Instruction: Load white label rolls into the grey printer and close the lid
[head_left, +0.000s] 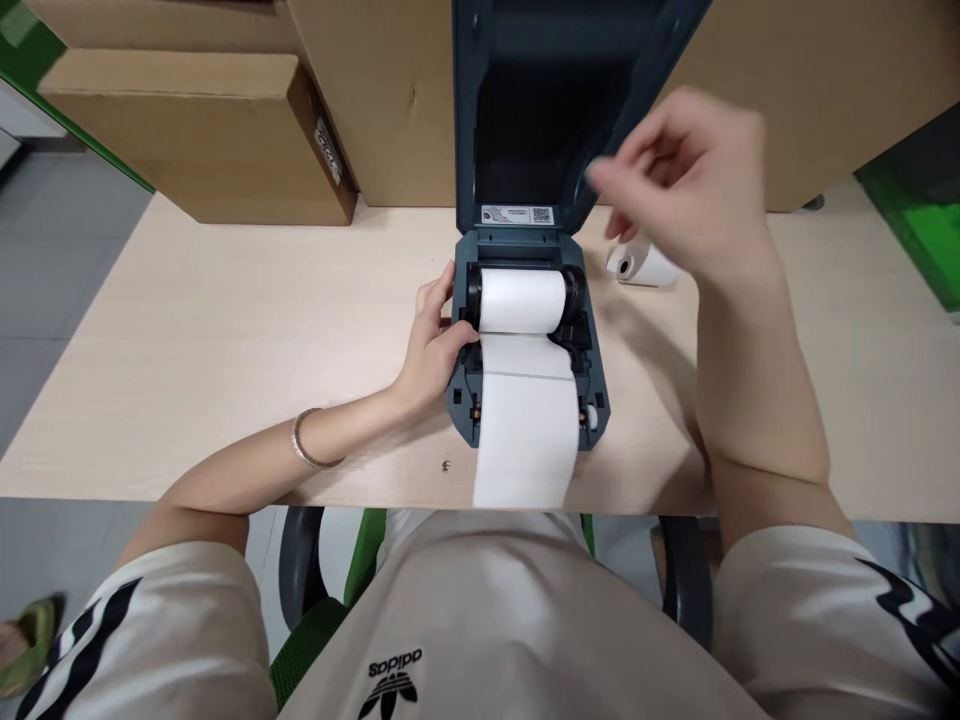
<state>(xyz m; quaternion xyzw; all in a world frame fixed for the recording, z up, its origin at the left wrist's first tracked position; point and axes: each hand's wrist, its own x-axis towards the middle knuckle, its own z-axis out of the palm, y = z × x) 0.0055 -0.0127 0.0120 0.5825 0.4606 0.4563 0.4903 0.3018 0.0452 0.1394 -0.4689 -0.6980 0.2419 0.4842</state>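
- Floor of grey tile (90, 290) shows at the far left, with a green slipper (28, 650) at the bottom corner.
- Brown flat cardboard box (180, 140) stands at the back left of the pale wood-grain tabletop (225, 310), a printed label on its right end.
- Left arm, wearing a thin metallic bracelet (298, 440), reaches across from the lower left. The left hand (429, 358) is against the left side of the printer: its fingers lie along the outer wall, and its thumb extends over the rim near the paper. I cannot tell whether they grip the rim or only rest there.
- Dark blue-grey plastic label printer (598, 375) sits on the tabletop, in front of the wearer in a white T-shirt (487, 620). Its hinged lid (555, 120) stands raised at the back, with a white sticker (517, 215) bearing a square code near the hinge.
- White paper roll (523, 300) lies crosswise inside the printer between black holders. Its loose white strip (526, 430), marked by one line across, runs forward over the front to about the tabletop's near edge.
- Small white roll with a dark-holed core (646, 266) lies on the tabletop just beside the printer, to its right.
- Right hand (686, 185) is raised above that small roll, beside the lid's right edge. Its fingers are curled and blurred, with nothing visible in them; I cannot tell whether the tips meet or touch the lid.
- Large brown cardboard (817, 90) fills the back, and a bright green surface (922, 235) shows at the far right.
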